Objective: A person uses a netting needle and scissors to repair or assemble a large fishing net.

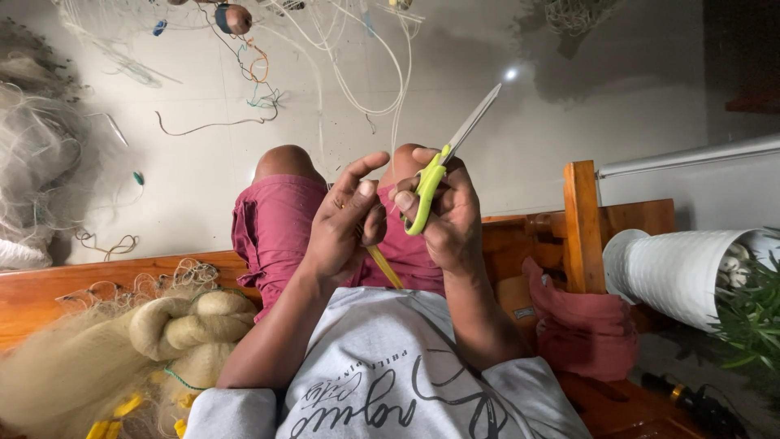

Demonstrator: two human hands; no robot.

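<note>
Right hand [445, 213] closed round lime-green-handled steel scissors [443, 162], blades pointing away, left hand [341, 223] just beside it, fingers pinching a flat yellow strip [384, 267], bundled cream fishing net [154, 333] lying off to its left

My right grip [443, 213] covers most of the green handles of the scissors [445, 162], so I can't see the finger loops. Whatever thin line my left grip [345, 223] pinches is too fine to make out. The folded net [122, 341] and the white planter [682, 272] run off the picture's edges.
</note>
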